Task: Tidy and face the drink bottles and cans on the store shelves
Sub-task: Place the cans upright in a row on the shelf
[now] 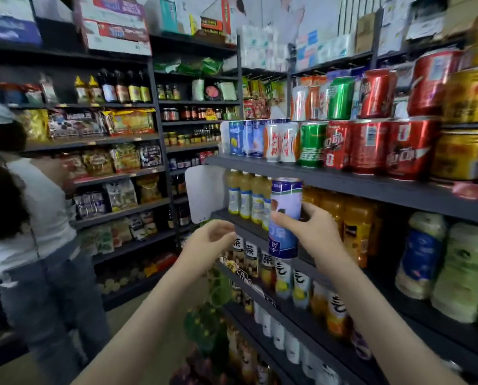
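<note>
Currently: blue can [285, 218] held near upright in mid-air, in front of yellow juice bottles [246, 195], just below front edge of can shelf [343, 179]. Matching blue cans [246, 137] stand at left end of that shelf; judged likely destination.

Risks:
- Grip at mid-body only, thumb in front, fingers behind. Can may slip or tilt on lift.
- Can top may strike shelf edge.
- Crooked insertion may topple tight row.

Right hand [315, 234]: wrapped round can.
Left hand [210, 240]: holds nothing, fingers loosely curled, just left of can, apart from it.

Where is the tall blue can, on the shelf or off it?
Off: the right hand holds the tall blue can out before the dark shelves.
</note>
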